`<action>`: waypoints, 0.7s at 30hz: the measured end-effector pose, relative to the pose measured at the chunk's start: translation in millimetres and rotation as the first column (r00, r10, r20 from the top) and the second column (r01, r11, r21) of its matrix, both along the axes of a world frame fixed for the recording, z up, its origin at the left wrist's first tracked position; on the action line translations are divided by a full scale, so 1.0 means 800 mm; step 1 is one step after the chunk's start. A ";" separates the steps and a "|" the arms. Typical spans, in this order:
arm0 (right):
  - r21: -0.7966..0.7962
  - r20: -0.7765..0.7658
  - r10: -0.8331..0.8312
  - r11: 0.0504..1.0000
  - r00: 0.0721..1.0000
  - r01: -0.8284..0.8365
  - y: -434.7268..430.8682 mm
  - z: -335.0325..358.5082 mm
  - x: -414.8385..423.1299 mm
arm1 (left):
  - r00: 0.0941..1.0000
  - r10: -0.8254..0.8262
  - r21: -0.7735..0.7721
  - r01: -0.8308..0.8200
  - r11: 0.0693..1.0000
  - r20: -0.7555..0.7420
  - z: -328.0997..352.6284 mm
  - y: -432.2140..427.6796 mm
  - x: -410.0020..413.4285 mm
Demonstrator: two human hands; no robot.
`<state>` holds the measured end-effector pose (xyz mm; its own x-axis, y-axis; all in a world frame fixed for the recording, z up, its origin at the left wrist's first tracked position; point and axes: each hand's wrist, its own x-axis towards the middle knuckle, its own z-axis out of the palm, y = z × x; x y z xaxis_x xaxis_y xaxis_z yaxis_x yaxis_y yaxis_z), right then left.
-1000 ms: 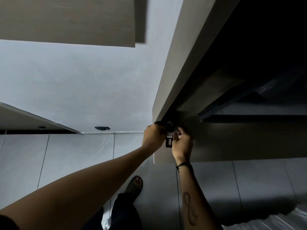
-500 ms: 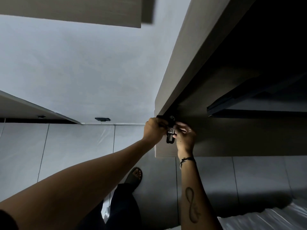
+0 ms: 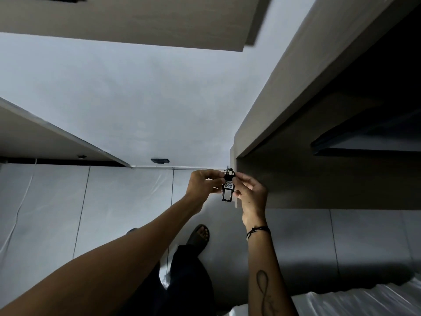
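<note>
Both hands drawn slightly off cabinet panel (image 3: pixel 262 124) edge since a second ago; black key tag (image 3: pixel 227 195) now plainly exposed between them.

Head view:
- left hand (image 3: pixel 205 185) pinches tag's upper part from left, fingers curled.
- right hand (image 3: pixel 251 195) pinches it from right, thumb and fingertips at tag edge.
- tag hangs upright, just in front of panel's lower corner.
- white label (image 3: pixel 228 185) on upper half, handwriting illegible.
- metal ring (image 3: pixel 229 171) at tag top; whether hooked to cabinet, cannot tell.
- sandalled foot (image 3: pixel 199 234) on tiled floor (image 3: pixel 114 201) below.
</note>
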<state>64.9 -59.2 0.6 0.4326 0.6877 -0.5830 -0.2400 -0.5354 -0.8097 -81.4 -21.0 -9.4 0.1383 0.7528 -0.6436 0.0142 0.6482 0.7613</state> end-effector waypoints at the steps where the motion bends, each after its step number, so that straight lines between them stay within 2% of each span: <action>1: 0.003 -0.002 0.021 1.000 1.000 -0.021 -0.002 0.008 -0.012 | 1.000 0.020 -0.006 -0.020 1.000 0.007 0.005 -0.004 -0.013; 11: 0.120 -0.004 0.171 0.978 0.985 -0.170 0.007 0.102 -0.130 | 0.985 0.155 0.042 -0.159 0.986 0.075 0.093 -0.011 -0.140; 21: 0.283 0.040 0.325 0.903 0.945 -0.323 0.049 0.199 -0.233 | 0.959 0.224 0.157 -0.251 0.955 0.172 0.189 0.009 -0.258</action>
<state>-121.1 -19.7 160.0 0.1542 0.9251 -0.3470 -0.0988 -0.3350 -0.9370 -287.6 -14.0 142.1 0.0270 0.8749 -0.4836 -0.2475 0.4746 0.8447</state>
